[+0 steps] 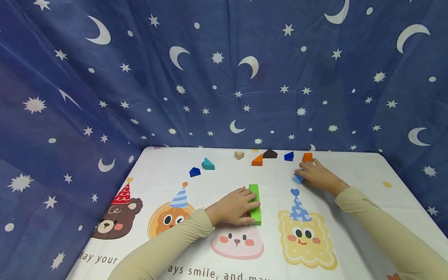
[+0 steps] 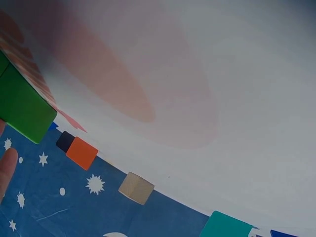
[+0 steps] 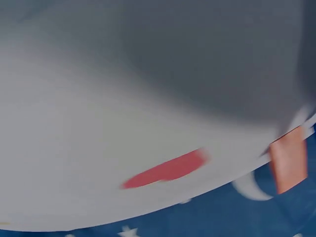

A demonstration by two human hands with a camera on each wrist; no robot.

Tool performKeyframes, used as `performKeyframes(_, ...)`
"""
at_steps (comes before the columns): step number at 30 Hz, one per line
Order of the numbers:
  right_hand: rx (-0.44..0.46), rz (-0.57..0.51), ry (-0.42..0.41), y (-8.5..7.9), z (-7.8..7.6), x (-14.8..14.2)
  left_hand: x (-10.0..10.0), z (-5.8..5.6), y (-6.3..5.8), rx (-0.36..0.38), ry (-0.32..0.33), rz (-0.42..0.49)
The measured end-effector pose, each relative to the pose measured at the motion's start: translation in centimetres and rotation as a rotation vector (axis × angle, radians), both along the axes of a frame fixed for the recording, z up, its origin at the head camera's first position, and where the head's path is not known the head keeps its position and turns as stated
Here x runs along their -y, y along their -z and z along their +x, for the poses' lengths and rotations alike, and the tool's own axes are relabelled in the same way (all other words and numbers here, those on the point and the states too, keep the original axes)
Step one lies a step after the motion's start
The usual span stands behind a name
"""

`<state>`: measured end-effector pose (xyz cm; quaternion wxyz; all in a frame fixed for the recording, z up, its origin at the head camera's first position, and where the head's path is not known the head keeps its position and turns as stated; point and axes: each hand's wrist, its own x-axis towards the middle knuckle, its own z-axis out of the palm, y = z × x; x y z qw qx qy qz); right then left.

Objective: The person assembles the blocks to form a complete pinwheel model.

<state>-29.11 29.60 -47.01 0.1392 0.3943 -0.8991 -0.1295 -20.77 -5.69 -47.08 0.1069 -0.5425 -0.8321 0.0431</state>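
The left hand (image 1: 235, 207) is closed partway over the green block (image 1: 254, 190), which is gripped between fingers and thumb at the middle of the white counter (image 1: 364, 175). The middle of the block is covered by the fingers; both ends are exposed. In the left wrist view, the block is cut off by the left edge and a seam is shown across it; whether one piece or two are held cannot be determined. Only parts of the fingers are included there.

The right hand (image 1: 323, 177) is curled, and the light blue block (image 1: 298, 179) is gripped at its fingertips near the far right of the counter. That block is partly covered, so its full shape cannot be made out. The orange block (image 1: 307, 156) is located just beyond the same fingers, and its lower part is obscured by them. In the right wrist view, the orange block is seen near the right edge; the upper area is darkened by shadow, and a red printed mark (image 3: 165, 170) is blurred.

Along the far edge, a beige block (image 1: 239, 155), an orange wedge (image 1: 257, 160), a dark brown block (image 1: 270, 154) and a blue block (image 1: 289, 156) are set apart from the hands. A teal wedge (image 1: 208, 164) and a dark blue block (image 1: 195, 172) are placed farther left. A small blue shape (image 1: 203, 165) is mostly concealed behind the teal wedge; it cannot be identified. The printed bear face (image 1: 237, 242) is partly covered by the left hand
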Motion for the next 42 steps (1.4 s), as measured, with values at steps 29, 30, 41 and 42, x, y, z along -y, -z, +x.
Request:
performKeyframes(29, -0.095, -0.05, -0.226, 0.5, -2.0, 12.9, 0.1, 0.1, 0.0, -0.006, -0.005, 0.001)
performKeyframes(30, -0.105, -0.057, -0.226, 0.6, -2.1, 13.1, 0.0, 0.1, 0.0, -0.011, -0.004, 0.001)
performKeyframes(41, -0.166, -0.061, -0.237, 0.4, -1.9, 13.8, 0.1, 0.1, 0.1, -0.028, -0.003, 0.0)
performKeyframes(42, -0.17, -0.056, -0.235, 0.4, -1.8, 13.7, 0.1, 0.1, 0.1, -0.026, -0.003, 0.0)
